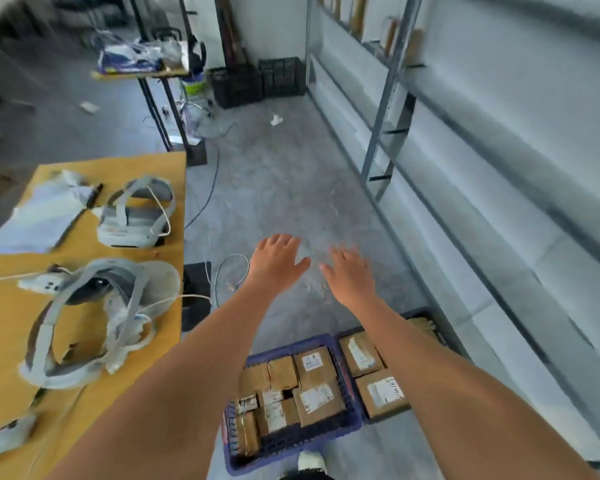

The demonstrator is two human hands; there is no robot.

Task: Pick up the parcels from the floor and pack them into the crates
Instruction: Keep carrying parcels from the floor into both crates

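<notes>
Both my arms reach forward over the grey floor. My left hand (276,263) and my right hand (350,275) are spread flat, palms down, holding nothing. Below my forearms stands a blue crate (343,426) filled with several brown cardboard parcels (314,370) bearing white labels. A dark crate (421,311) sits against its right side, with two labelled parcels (381,393) showing in it. The floor stretch under my hands shows no parcel.
A yellow table (7,323) at left carries headsets with cables and papers. A metal shelving rack (388,109) runs along the right wall. Two black crates (257,81) stand at the far end. A loose cable (222,271) lies on the floor by the table. My shoe (312,460) is at bottom.
</notes>
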